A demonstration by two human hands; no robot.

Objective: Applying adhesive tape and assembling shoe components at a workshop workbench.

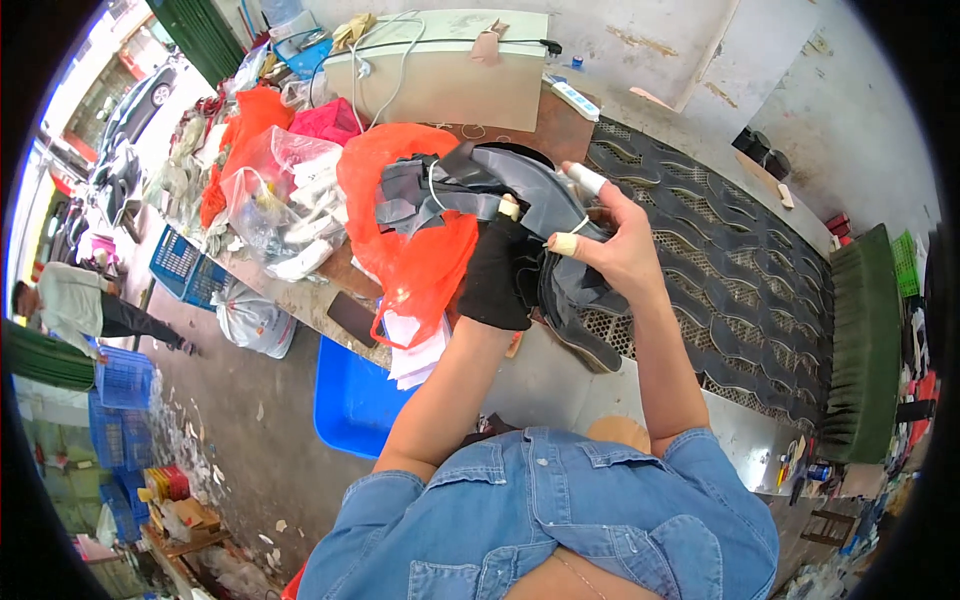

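A bundle of dark grey, curved leather-like pieces (530, 180) is held up in front of me above the table. White bands (434, 186) run around it. My left hand (495, 265), in a black fingerless glove, grips the bundle from below, with its taped thumb against the pieces. Around the bundle's right side curls my right hand (628, 245), its thumb and one finger wrapped in pale tape; the thumb presses near a band. More dark pieces (580, 330) hang below my hands. Behind the left hand lies an orange-red plastic bag (420, 270).
Rows of similar dark pieces lie on a perforated board (740, 270) at the right, beside a large green brush (862, 345). Clear bags of white items (310, 215) are piled left. A phone (357, 320) and white papers (420, 355) lie near a blue bin (350, 400). Another person (75, 300) stands far left.
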